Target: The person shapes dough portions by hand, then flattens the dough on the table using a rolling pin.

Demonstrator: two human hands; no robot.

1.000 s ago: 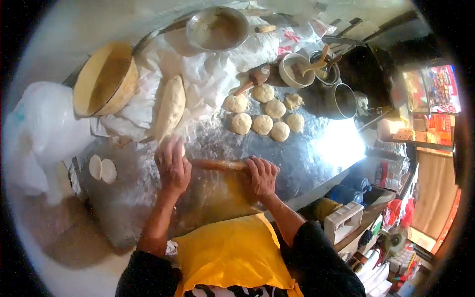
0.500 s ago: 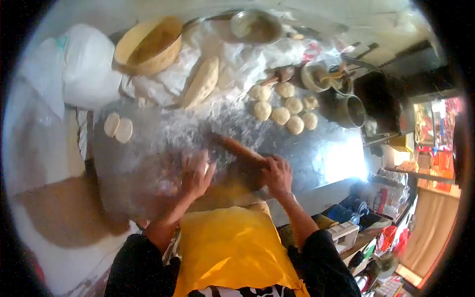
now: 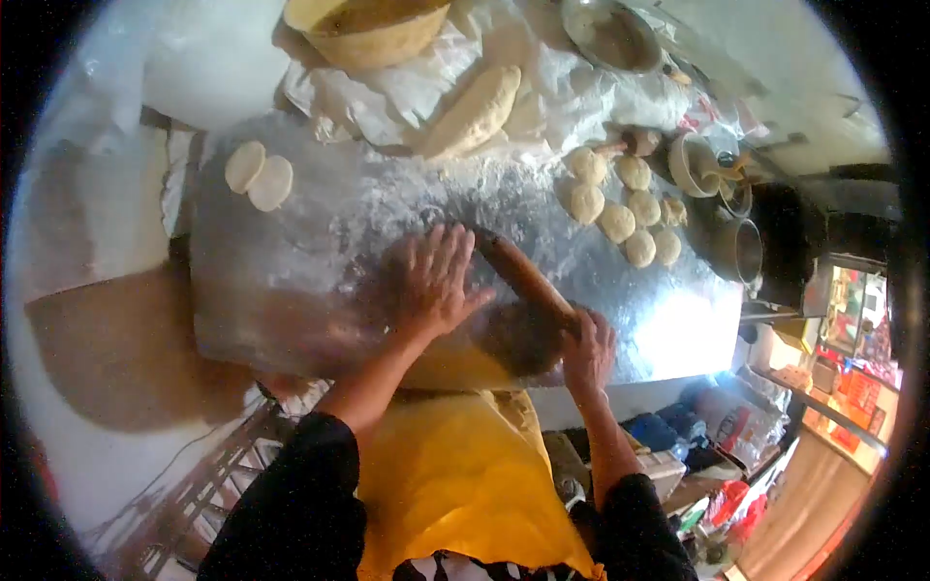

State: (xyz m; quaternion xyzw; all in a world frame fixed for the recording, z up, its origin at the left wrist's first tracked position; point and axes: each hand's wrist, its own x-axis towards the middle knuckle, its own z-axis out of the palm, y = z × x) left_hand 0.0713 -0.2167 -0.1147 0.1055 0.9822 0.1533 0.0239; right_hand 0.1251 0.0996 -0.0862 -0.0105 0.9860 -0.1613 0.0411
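My left hand (image 3: 441,286) lies flat, palm down, over the floury metal tabletop (image 3: 262,271), fingers stretched out. What is under the palm, if anything, is hidden. My right hand (image 3: 588,353) is wrapped round the near end of a wooden rolling pin (image 3: 531,279), which slants away to the left, its far end close to my left fingertips. Several dough balls (image 3: 617,223) sit grouped at the back right. Two flattened dough rounds (image 3: 270,184) overlap slightly at the far left. A long lump of dough (image 3: 477,114) rests on white plastic sheeting (image 3: 392,89) at the back.
A yellowish bowl (image 3: 383,41) and a metal bowl (image 3: 610,37) stand at the back. Pots (image 3: 738,250) and a cream container (image 3: 692,163) line the right end. Below the table's right side lie plastic bottles (image 3: 668,426) and other clutter.
The camera view has shifted, so the table sits further up and right. My left hand has moved nearer the rolling pin and flattened. My right hand still holds the pin.
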